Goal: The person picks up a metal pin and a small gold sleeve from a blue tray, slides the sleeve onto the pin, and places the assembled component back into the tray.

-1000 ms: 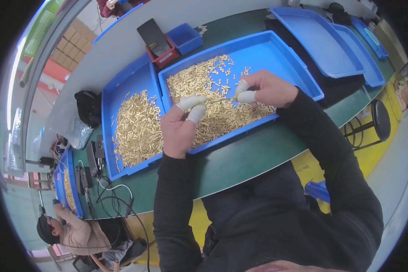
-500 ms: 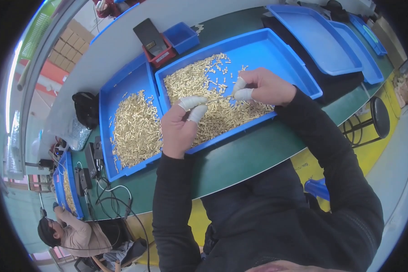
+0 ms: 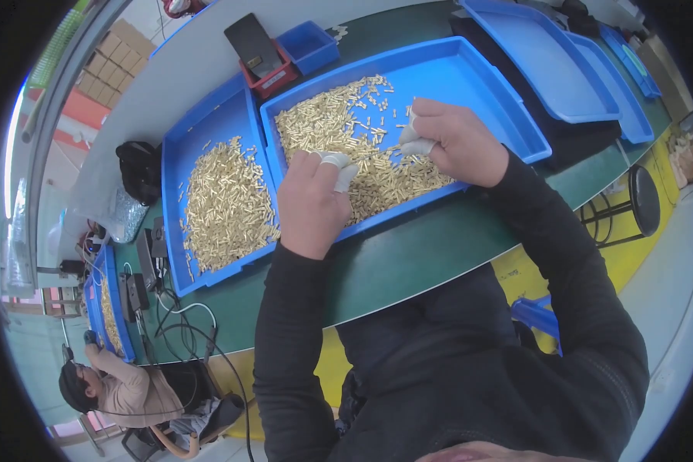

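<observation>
Many small brass-coloured pieces (image 3: 377, 185) lie in the large blue tray (image 3: 470, 77) in front of me. My left hand (image 3: 316, 200) is above the tray's left part, its white-covered thumb and finger pinched together; whatever they hold is too small to make out. Over the right part of the pile is my right hand (image 3: 454, 142), also closed in a pinch with white coverings on the fingertips, its contents hidden. A second blue tray (image 3: 175, 192) to the left bears another heap of brass-coloured pieces (image 3: 227, 208).
Behind the trays stand a red bin (image 3: 276, 79) with a dark box (image 3: 252, 48) and a small blue bin (image 3: 308, 46). Empty blue trays (image 3: 547, 61) lie at the right. Cables and adapters (image 3: 135, 292) sit at the left, near a seated person (image 3: 123, 389). A round stool (image 3: 644, 200) stands right.
My left hand has turned, its back now more toward the camera and its fingers more curled. My right hand has shifted slightly and curled too. The whole view has moved a little.
</observation>
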A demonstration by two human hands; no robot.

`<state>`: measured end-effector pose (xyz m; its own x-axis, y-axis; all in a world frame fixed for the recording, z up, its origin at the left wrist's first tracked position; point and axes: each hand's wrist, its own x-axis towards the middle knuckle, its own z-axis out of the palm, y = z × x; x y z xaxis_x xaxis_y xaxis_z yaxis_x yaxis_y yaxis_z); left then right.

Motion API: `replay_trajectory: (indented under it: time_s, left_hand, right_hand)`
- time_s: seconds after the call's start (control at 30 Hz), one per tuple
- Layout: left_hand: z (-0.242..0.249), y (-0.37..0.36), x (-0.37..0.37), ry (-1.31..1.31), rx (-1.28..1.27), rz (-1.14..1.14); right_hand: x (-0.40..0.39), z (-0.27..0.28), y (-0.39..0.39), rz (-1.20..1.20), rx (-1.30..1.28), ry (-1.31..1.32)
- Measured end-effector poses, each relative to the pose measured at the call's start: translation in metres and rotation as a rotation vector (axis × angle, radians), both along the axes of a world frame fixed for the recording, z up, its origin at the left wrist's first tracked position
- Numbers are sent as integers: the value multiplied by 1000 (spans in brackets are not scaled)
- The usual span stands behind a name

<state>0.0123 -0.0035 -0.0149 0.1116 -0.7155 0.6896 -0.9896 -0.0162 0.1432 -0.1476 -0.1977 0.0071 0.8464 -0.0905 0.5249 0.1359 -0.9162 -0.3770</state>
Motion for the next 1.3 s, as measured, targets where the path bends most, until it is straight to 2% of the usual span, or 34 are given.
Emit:
replay_trajectory:
  time_s: [0.03,0.1,0.23,0.4,0.5,0.6,0.7,0.8,0.9,1.1,1.23,1.3]
  left_hand:
    - [1,2,0,91,12,-6]
    - [6,5,-1,461,60,-34]
    - [8,1,-5,407,80,-126]
    - [8,0,-5,110,57,-108]
    - [6,3,-7,314,49,-128]
    - [2,1,-8,193,84,-82]
    - [6,4,-8,502,95,-26]
    - [5,5,-6,643,128,15]
    - [-6,5,-2,415,105,15]
    - [0,-3,-21,308,196,-60]
    - [7,-3,-22,566,73,-88]
    - [14,-1,-25,866,98,-35]
  right_hand:
    - [1,2,-2,24,45,20]
    - [1,9,-5,116,223,103]
    - [2,6,-18,116,301,263]
    - [3,1,-19,102,367,323]
    - [3,13,-18,78,486,470]
    - [0,3,-12,70,227,219]
    - [2,-1,-8,76,99,150]
    - [2,-1,-5,67,69,66]
    - [3,-8,-2,77,74,139]
    - [11,-7,1,144,204,240]
    - [9,-4,-9,198,412,282]
    - [9,-4,-11,200,447,317]
